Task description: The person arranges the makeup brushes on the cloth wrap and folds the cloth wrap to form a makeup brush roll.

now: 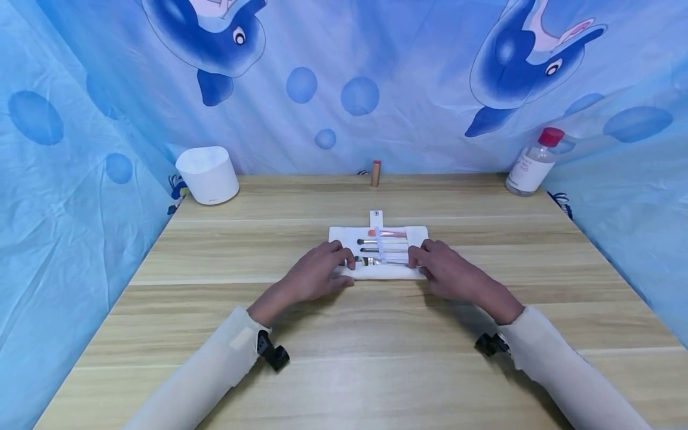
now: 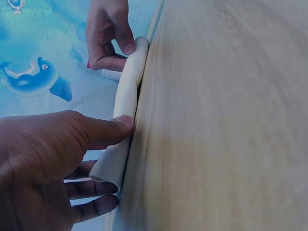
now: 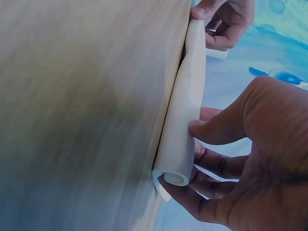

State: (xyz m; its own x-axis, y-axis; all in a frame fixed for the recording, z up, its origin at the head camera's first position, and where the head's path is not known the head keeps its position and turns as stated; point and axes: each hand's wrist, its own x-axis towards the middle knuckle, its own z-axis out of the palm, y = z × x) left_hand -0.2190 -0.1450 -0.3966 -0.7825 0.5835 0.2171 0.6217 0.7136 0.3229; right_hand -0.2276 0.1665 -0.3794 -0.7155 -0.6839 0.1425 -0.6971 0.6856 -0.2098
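Note:
A white makeup brush roll [image 1: 344,235] lies on the table with its near edge curled into a tube. Several makeup brushes [image 1: 391,233] lie crosswise in it under a pale strap, and a snap tab sticks out at the far side. My left hand [image 1: 317,272] grips the left end of the curled edge, thumb on the near side in the left wrist view. At the right end my right hand [image 1: 448,272] holds the same edge between thumb and fingers. The right wrist view shows the rolled tube [image 3: 180,110] end-on, with layers coiled inside.
The wooden table [image 1: 344,358] has a white cup-like container [image 1: 208,179] at the back left. A small brown tube with a red top [image 1: 375,173] stands at the back middle. A clear bottle with a red cap [image 1: 529,170] stands back right, before a blue dolphin-print curtain [image 1: 419,143].

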